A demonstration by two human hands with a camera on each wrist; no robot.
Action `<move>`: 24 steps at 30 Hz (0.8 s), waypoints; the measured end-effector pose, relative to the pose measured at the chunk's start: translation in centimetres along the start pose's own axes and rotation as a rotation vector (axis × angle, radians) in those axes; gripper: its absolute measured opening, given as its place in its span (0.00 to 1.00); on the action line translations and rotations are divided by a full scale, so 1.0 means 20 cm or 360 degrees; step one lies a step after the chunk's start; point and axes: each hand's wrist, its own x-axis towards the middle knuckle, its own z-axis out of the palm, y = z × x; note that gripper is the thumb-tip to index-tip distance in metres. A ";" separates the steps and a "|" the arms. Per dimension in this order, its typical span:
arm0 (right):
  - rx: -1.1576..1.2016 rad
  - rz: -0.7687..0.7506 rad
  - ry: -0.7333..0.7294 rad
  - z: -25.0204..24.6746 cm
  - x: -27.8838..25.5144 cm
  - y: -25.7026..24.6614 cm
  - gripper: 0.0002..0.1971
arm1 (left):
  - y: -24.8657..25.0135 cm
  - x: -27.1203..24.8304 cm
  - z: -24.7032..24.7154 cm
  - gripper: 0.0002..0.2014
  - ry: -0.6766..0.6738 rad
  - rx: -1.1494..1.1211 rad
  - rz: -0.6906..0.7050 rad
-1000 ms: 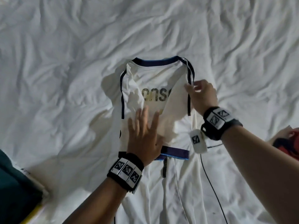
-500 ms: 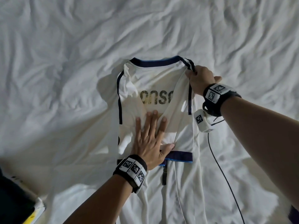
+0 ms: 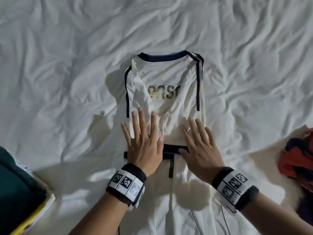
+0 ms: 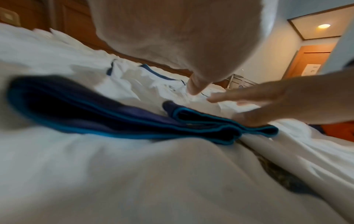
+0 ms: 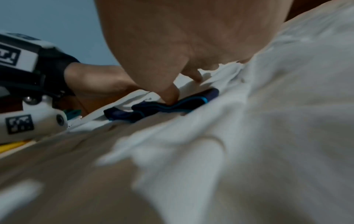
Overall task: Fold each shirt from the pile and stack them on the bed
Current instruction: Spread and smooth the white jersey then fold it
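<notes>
A white shirt (image 3: 164, 85) with navy trim and gold lettering lies part-folded in the middle of the bed, its lower length trailing toward me. My left hand (image 3: 144, 139) lies flat on its lower left part, fingers straight and spread. My right hand (image 3: 199, 145) lies flat on the lower right part, thumb on the navy and blue sleeve band (image 3: 174, 149). The left wrist view shows that band (image 4: 118, 119) with the right hand's fingers (image 4: 249, 116) on it. In the right wrist view my right thumb (image 5: 170, 94) presses the band (image 5: 172, 104).
A rumpled white bed sheet (image 3: 67, 65) spreads all round the shirt. A heap of red and dark clothes (image 3: 298, 160) lies at the right edge. A dark green and yellow object (image 3: 18, 192) sits at the lower left. A thin cable (image 3: 223, 219) hangs from my right wrist.
My right hand let go of the shirt's upper right corner and came down flat beside the left hand on the lower part. The left hand shifted slightly left.
</notes>
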 end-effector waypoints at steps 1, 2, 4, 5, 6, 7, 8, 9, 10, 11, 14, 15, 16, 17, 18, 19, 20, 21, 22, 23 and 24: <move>-0.0039 -0.0041 -0.0007 0.00 -0.03 0.02 0.38 | -0.02 -0.03 0.00 0.39 -0.0044 0.0008 0.0047; -0.0076 -0.0111 -0.0026 0.00 -0.05 0.03 0.38 | -0.03 -0.06 0.00 0.38 -0.0100 0.0034 0.0129; -0.0167 -0.0274 -0.0073 0.00 -0.06 0.04 0.35 | -0.04 -0.12 0.05 0.37 -0.0245 0.0135 0.0324; -0.0216 -0.0329 -0.0110 0.01 -0.06 0.05 0.34 | -0.05 -0.15 0.09 0.37 -0.0322 0.0176 0.0378; -0.0251 -0.0341 -0.0147 0.02 -0.06 0.06 0.37 | -0.06 -0.16 0.13 0.37 -0.0382 0.0203 0.0386; -0.0270 -0.0326 -0.0187 0.02 -0.06 0.08 0.41 | -0.07 -0.17 0.16 0.38 -0.0410 0.0220 0.0362; -0.0282 -0.0277 -0.0243 0.02 -0.06 0.10 0.45 | -0.07 -0.17 0.17 0.38 -0.0419 0.0225 0.0320; -0.0300 -0.0222 -0.0265 0.00 -0.07 0.10 0.47 | -0.06 -0.17 0.16 0.38 -0.0406 0.0217 0.0276; -0.0329 -0.0167 -0.0263 -0.02 -0.09 0.10 0.47 | -0.05 -0.18 0.13 0.39 -0.0362 0.0187 0.0235; -0.0327 -0.0131 -0.0240 -0.03 -0.12 0.07 0.45 | -0.03 -0.19 0.08 0.39 -0.0276 0.0128 0.0198; -0.0063 -0.0136 -0.0254 -0.06 -0.24 -0.04 0.40 | 0.00 -0.28 -0.02 0.38 -0.0050 -0.0043 0.0134; -0.0011 -0.0181 -0.0264 -0.05 -0.29 -0.08 0.38 | 0.00 -0.34 -0.04 0.37 -0.0056 -0.0062 0.0118; 0.0019 -0.0226 -0.0277 -0.04 -0.36 -0.12 0.37 | 0.00 -0.42 -0.05 0.36 -0.0095 -0.0065 0.0102; 0.0050 -0.0247 -0.0308 -0.01 -0.45 -0.16 0.35 | -0.01 -0.51 -0.06 0.34 -0.0134 -0.0067 0.0095; 0.0087 -0.0249 -0.0347 0.03 -0.54 -0.19 0.34 | -0.03 -0.61 -0.06 0.29 -0.0144 -0.0083 0.0121; 0.0126 -0.0253 -0.0353 0.06 -0.64 -0.23 0.31 | -0.04 -0.71 -0.07 0.23 -0.0118 -0.0118 0.0181; 0.0180 -0.0269 -0.0334 0.09 -0.74 -0.28 0.28 | -0.05 -0.83 -0.07 0.16 -0.0078 -0.0183 0.0257; 0.0227 -0.0286 -0.0277 0.11 -0.83 -0.33 0.21 | -0.06 -0.94 -0.06 0.12 -0.0059 -0.0265 0.0337; 0.0260 -0.0289 -0.0193 0.13 -0.92 -0.38 0.13 | -0.08 -1.05 -0.06 0.09 -0.0096 -0.0344 0.0417; 0.0268 -0.0304 -0.0107 0.17 -1.00 -0.42 0.08 | -0.09 -1.16 -0.05 0.09 -0.0175 -0.0405 0.0488; 0.0266 -0.0324 -0.0071 0.19 -1.08 -0.45 0.10 | -0.11 -1.25 -0.04 0.09 -0.0272 -0.0443 0.0541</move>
